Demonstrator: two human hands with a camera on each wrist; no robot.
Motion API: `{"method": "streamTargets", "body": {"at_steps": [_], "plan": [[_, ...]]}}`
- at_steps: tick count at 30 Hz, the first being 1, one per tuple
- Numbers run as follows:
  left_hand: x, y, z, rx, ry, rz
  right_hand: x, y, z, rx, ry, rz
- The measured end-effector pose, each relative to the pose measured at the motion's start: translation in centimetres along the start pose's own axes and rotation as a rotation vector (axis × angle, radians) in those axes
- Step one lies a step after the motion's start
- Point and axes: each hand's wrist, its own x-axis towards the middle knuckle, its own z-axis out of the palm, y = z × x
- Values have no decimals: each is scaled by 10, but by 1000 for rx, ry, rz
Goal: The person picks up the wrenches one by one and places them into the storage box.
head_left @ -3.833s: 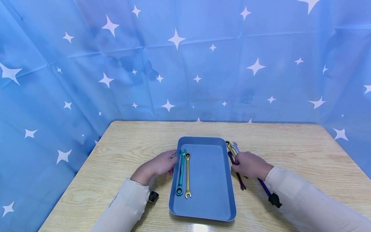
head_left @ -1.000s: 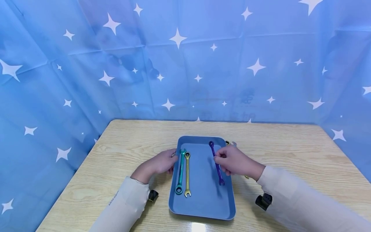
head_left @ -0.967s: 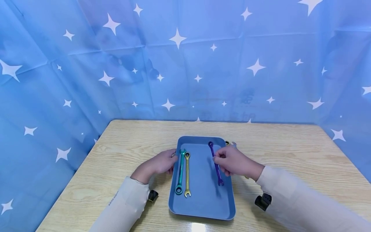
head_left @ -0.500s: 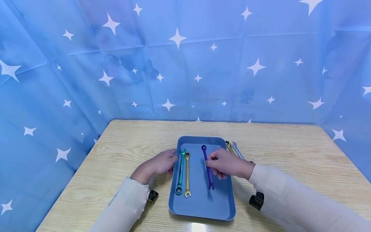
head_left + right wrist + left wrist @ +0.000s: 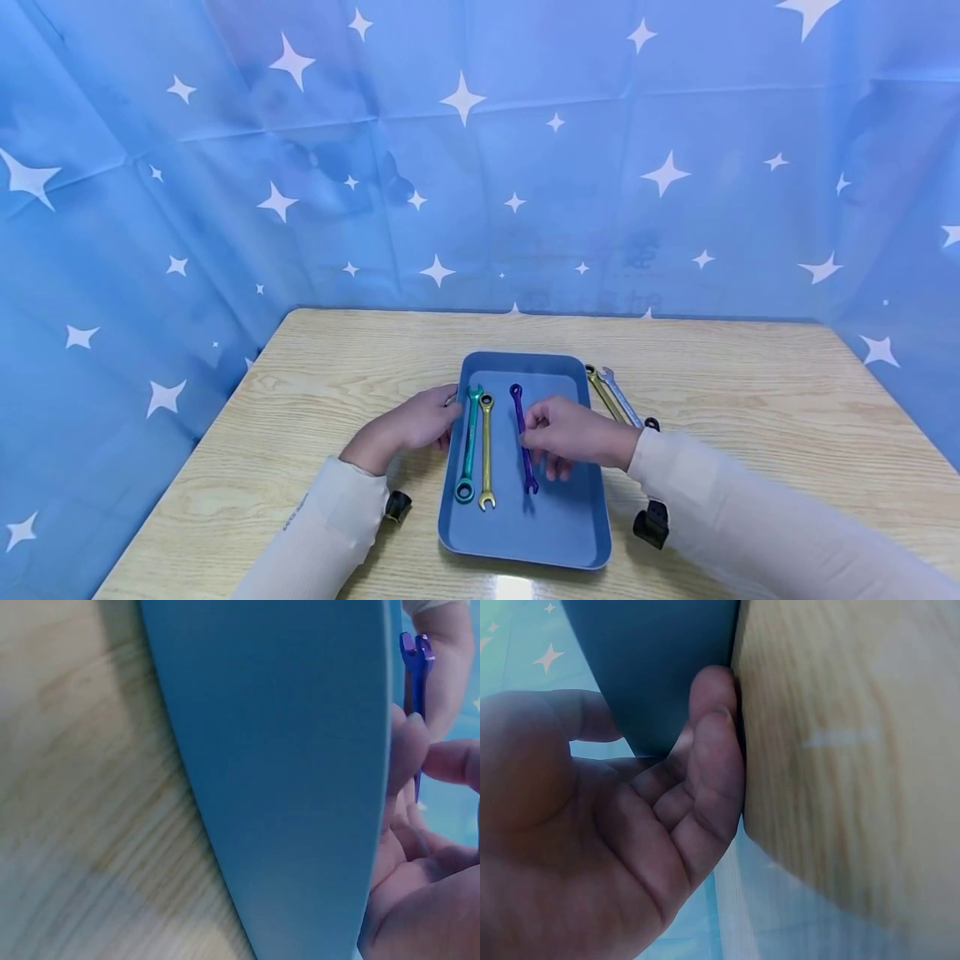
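Wrench in purple point(image 5: 519, 412), right hand point(image 5: 572, 430) pinching it inside the blue tray point(image 5: 558, 533), just right of the gold wrench point(image 5: 486, 454), while the left hand point(image 5: 416, 423) grips the tray's left side

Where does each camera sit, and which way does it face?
Head: on the head, looking forward and down at the blue tray and table; left hand, right hand and sleeves show.
Left wrist: on that wrist, facing the tray's outer side; left hand shows.
Right wrist: on that wrist, facing the opposite side; right hand and part of the left arm show.
Both head and right wrist show the purple wrench.
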Motion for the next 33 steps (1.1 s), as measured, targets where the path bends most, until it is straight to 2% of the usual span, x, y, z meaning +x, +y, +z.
{"method": "streamTargets", "body": {"at_steps": [12, 26, 33], "plan": [[0, -1, 0, 2, 3, 2, 2, 2, 6, 55, -32, 64], [-1, 0, -2, -2, -8, -8, 7, 7, 10, 30, -28, 87], [-1, 1, -2, 4, -8, -2, 10, 9, 10, 45, -21, 72]]}}
